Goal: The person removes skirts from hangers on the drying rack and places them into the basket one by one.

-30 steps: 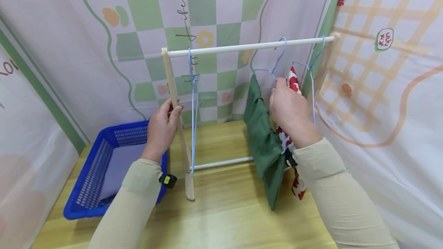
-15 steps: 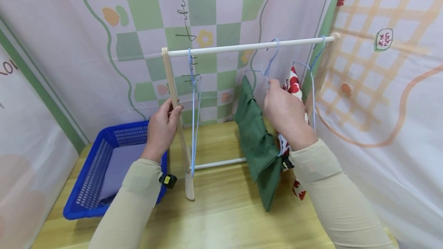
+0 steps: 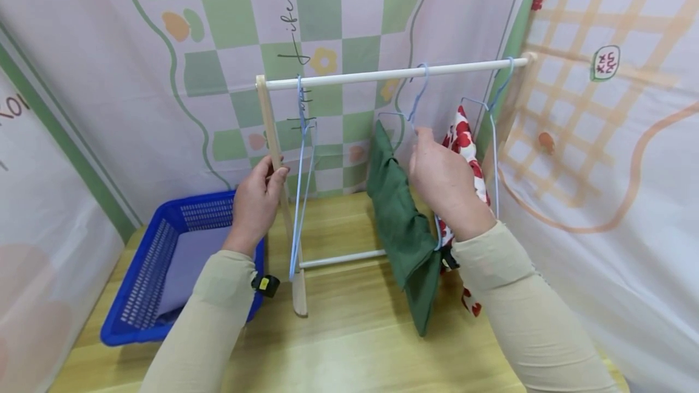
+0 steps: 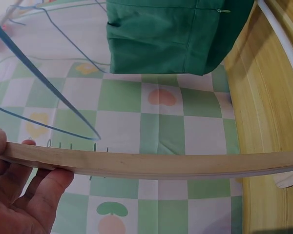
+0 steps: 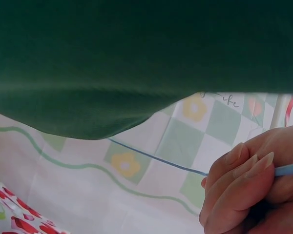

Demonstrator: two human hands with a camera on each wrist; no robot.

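My left hand (image 3: pixel 255 202) grips the wooden upright (image 3: pixel 266 120) of a small clothes rack; in the left wrist view its fingers and thumb lie around the wood (image 4: pixel 161 165). My right hand (image 3: pixel 448 178) pinches a blue wire hanger (image 3: pixel 418 96) just below its hook, which sits on the white top rail (image 3: pixel 355 77). From that hanger a green garment (image 3: pixel 401 229) hangs, its zipper pull (image 4: pixel 223 10) showing in the left wrist view. The right wrist view has curled fingers (image 5: pixel 234 190) around the blue wire (image 5: pixel 289 169).
A bare blue hanger (image 3: pixel 299 199) hangs near the left upright. At the rail's right end another hanger (image 3: pixel 496 99) carries a red-and-white patterned garment (image 3: pixel 463 138). Left of the rack, a blue basket (image 3: pixel 111 326) holds folded greyish-purple cloth (image 3: pixel 191 259). Printed curtains (image 3: pixel 464 11) surround the wooden table (image 3: pixel 327 344).
My right hand has slid the hanger with the green garment leftward along the rail, away from the patterned garment. The bare hanger has swung slightly. My left hand has stayed on the upright.
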